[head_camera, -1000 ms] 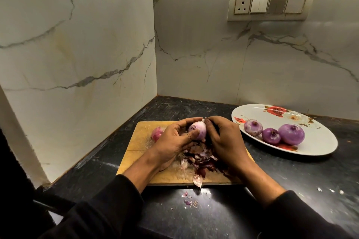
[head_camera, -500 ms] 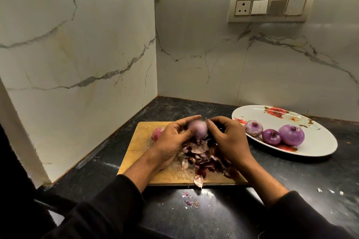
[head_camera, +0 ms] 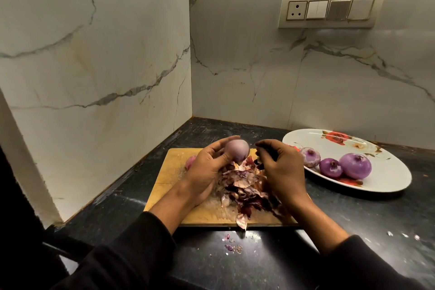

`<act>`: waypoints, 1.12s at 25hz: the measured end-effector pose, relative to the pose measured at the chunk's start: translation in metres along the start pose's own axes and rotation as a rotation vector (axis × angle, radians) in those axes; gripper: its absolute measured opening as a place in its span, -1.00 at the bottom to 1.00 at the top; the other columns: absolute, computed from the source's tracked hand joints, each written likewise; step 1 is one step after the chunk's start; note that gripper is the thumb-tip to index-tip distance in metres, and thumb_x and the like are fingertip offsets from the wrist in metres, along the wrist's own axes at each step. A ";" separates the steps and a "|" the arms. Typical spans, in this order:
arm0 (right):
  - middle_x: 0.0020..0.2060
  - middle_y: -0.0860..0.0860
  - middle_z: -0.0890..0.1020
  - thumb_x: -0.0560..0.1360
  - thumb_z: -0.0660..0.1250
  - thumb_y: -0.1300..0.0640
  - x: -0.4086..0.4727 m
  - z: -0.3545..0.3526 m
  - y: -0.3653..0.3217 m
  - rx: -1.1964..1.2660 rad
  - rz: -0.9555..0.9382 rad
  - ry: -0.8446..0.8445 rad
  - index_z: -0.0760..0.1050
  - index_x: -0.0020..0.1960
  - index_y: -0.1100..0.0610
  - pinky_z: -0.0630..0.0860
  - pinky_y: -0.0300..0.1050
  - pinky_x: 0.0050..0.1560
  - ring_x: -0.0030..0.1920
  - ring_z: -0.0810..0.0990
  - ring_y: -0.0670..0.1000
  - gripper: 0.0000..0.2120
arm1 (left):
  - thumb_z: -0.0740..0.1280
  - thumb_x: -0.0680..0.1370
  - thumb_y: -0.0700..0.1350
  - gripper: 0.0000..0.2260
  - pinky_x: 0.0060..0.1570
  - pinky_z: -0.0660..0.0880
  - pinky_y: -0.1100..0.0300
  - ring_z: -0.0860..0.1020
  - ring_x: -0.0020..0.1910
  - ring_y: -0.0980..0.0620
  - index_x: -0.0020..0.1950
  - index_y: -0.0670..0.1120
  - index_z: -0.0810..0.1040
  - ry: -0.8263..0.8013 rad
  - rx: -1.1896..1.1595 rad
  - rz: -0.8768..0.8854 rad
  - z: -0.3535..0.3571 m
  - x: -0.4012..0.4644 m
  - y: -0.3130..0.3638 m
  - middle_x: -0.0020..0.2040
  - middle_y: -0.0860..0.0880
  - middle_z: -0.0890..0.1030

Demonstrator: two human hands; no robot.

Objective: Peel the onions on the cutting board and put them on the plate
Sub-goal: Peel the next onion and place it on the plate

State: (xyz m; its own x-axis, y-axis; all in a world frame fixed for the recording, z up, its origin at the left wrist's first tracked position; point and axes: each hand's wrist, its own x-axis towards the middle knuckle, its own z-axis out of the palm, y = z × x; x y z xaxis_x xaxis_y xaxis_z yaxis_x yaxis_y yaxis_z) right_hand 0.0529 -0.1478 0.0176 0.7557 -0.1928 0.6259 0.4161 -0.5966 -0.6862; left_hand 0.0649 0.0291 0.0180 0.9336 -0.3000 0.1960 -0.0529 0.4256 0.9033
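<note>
My left hand [head_camera: 207, 172] holds a nearly bare onion [head_camera: 236, 150] above the cutting board [head_camera: 171, 167]; my right hand [head_camera: 281, 169] is pinched narrow beside it, perhaps on a scrap of skin, though I cannot tell. Three peeled onions sit on the plate [head_camera: 390, 186], and another onion [head_camera: 190, 162] waits behind my left hand. The smooth onion could slip from my fingers and roll across the bench [head_camera: 353, 214], or the skin pile [head_camera: 244, 186] could spill off the board's edge.

Wooden cutting board [head_camera: 174, 167], matt, scuffed; glossy black stone surface [head_camera: 353, 214]; glazed plate [head_camera: 388, 186]; papery onion skins [head_camera: 244, 183]; polished marble wall [head_camera: 94, 54].
</note>
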 end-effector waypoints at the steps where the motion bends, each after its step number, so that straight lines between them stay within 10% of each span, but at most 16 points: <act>1: -0.03 -0.05 0.70 0.56 0.34 0.30 0.000 0.000 0.001 -0.021 0.007 -0.043 0.67 0.13 0.12 0.60 -0.20 0.04 -0.05 0.64 -0.13 -0.78 | 0.37 0.53 -0.15 -0.61 -0.02 0.62 0.22 0.67 0.08 -0.03 0.36 -0.20 0.53 0.028 -0.040 0.000 0.000 0.001 0.001 0.20 -0.18 0.66; 13: 0.11 -0.11 0.69 0.56 0.40 0.08 -0.006 0.001 -0.011 0.180 -0.014 -0.215 0.58 0.30 0.05 0.61 -0.25 0.07 0.06 0.65 -0.24 -0.68 | 0.42 0.47 -0.15 -0.58 0.06 0.65 0.09 0.68 0.04 -0.08 0.28 -0.26 0.51 0.066 -0.097 -0.064 0.002 -0.001 0.001 0.08 -0.21 0.69; 28: -0.20 -0.05 0.66 0.60 0.33 0.18 -0.005 0.006 -0.011 -0.061 -0.166 -0.013 0.62 0.00 0.11 0.44 -0.27 -0.23 -0.21 0.60 -0.10 -0.91 | 0.35 0.55 -0.18 -0.62 0.09 0.63 0.13 0.66 0.12 -0.10 0.34 -0.27 0.50 -0.024 -0.062 -0.037 0.003 -0.002 0.000 0.19 -0.25 0.65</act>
State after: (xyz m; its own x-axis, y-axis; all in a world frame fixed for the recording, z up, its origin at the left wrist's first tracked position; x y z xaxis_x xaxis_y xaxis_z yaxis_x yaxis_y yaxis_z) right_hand 0.0474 -0.1354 0.0198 0.6860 -0.0783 0.7234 0.5044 -0.6655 -0.5502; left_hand 0.0620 0.0272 0.0184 0.9257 -0.3367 0.1726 0.0045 0.4660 0.8848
